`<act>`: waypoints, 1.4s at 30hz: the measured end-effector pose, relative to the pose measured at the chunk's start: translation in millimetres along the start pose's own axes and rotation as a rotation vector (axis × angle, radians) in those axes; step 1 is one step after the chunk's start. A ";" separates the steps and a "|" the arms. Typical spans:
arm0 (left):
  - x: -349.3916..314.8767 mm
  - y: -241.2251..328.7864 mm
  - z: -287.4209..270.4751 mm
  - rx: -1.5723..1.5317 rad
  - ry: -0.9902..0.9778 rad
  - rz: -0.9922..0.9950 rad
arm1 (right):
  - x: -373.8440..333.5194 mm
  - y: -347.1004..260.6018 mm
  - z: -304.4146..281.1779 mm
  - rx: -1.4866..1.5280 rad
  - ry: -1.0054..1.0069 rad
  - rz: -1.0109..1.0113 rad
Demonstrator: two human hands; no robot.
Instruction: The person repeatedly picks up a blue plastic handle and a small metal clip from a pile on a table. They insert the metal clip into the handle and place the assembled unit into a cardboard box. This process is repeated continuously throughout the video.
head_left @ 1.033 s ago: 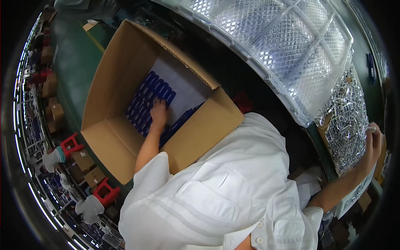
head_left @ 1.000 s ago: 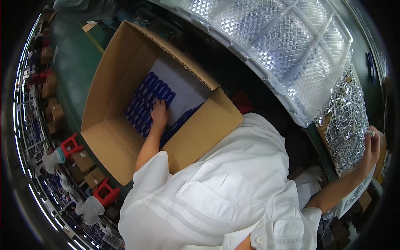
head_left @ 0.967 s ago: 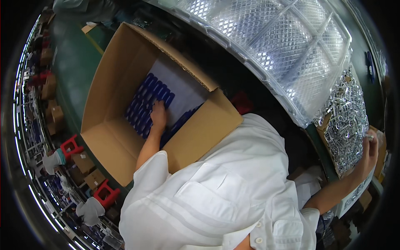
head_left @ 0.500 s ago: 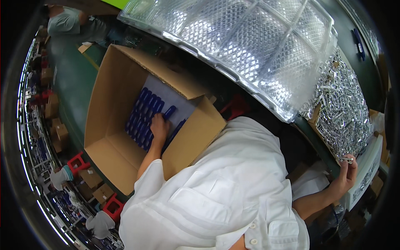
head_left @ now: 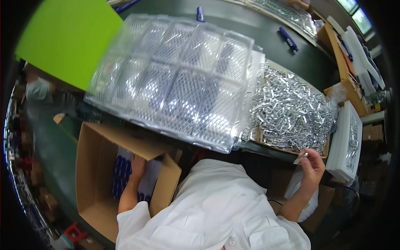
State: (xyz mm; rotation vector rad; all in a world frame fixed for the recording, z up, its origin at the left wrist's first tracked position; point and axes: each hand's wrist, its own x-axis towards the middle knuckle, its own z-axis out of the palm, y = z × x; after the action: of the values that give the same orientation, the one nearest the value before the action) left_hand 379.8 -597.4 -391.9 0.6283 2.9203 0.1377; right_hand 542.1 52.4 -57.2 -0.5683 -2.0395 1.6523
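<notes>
My left hand (head_left: 137, 164) reaches down into an open cardboard box (head_left: 93, 175), over rows of dark blue handle-like pieces (head_left: 121, 175) lying on a pale sheet. A flap hides its fingertips, so I cannot tell whether it grips one. My right hand (head_left: 313, 166) is closed, pinching a small shiny metal piece (head_left: 301, 158) between thumb and fingers. That hand is at the near edge of a shallow carton (head_left: 326, 151) heaped with loose silver metal pieces (head_left: 291, 112).
A large clear plastic tray with compartments (head_left: 179, 66) lies on the dark green table (head_left: 246, 21), left of the metal heap. Single blue pieces (head_left: 288, 39) lie beyond it. A white bin (head_left: 345, 141) stands at right. A bright green panel (head_left: 68, 41) is far left, near another person (head_left: 39, 91).
The view has swung toward the table. My right hand has lifted the metal piece slightly off the heap's edge. My left hand is still in the box, its fingertips now behind the flap.
</notes>
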 end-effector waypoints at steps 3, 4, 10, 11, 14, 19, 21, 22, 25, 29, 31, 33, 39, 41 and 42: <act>29.9 -13.1 -11.0 0.033 0.001 0.097 | 1.7 0.9 12.5 0.145 -0.022 0.055; 38.9 -14.5 -13.3 0.024 0.055 0.164 | 0.0 2.8 13.2 0.151 -0.006 0.074; 11.2 -14.5 -22.9 0.019 -0.050 0.141 | 6.0 0.3 14.9 0.290 -0.101 0.051; -2.4 -6.0 -40.7 0.076 -0.051 0.120 | 3.8 -0.3 14.9 0.310 -0.104 -0.011; -61.2 19.5 -104.8 -0.113 0.113 -0.145 | -1.8 12.0 -0.3 0.246 -0.080 -0.069; -59.7 119.6 -229.7 -1.182 0.586 -0.565 | -11.0 5.4 10.1 0.275 0.078 0.095; -38.6 189.8 -287.8 -1.461 0.532 -0.386 | -6.0 -0.3 18.4 0.289 0.071 0.042; -30.8 209.5 -296.7 -1.611 0.386 -0.247 | -2.0 -4.5 24.3 0.328 0.051 0.037; 4.3 267.4 -305.2 -1.850 -0.140 -0.022 | 4.5 -22.9 37.2 0.373 -0.001 0.021; 73.0 350.4 -308.3 -1.856 -0.654 0.027 | 1.2 -50.0 50.5 0.326 0.054 -0.013; 88.1 375.1 -306.1 -1.804 -0.783 0.129 | -0.6 -46.9 50.8 0.183 0.000 -0.125; 94.6 387.1 -297.8 -1.788 -0.838 0.191 | -3.1 -44.9 51.9 0.011 -0.003 -0.256; 87.2 407.5 -282.5 -1.722 -0.791 0.268 | -8.4 -34.0 70.5 -0.244 0.013 -0.375; 87.2 408.0 -279.6 -1.681 -0.770 0.276 | -7.9 -31.9 73.8 -0.326 0.025 -0.395; 87.8 407.2 -276.3 -1.655 -0.745 0.297 | -7.3 -31.4 74.4 -0.357 0.021 -0.405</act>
State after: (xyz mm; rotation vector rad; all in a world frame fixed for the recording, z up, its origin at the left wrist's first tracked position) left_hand 418.0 -207.1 -81.9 0.5136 1.2223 1.6108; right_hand 503.6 -17.0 -40.4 -0.2551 -2.2656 1.0565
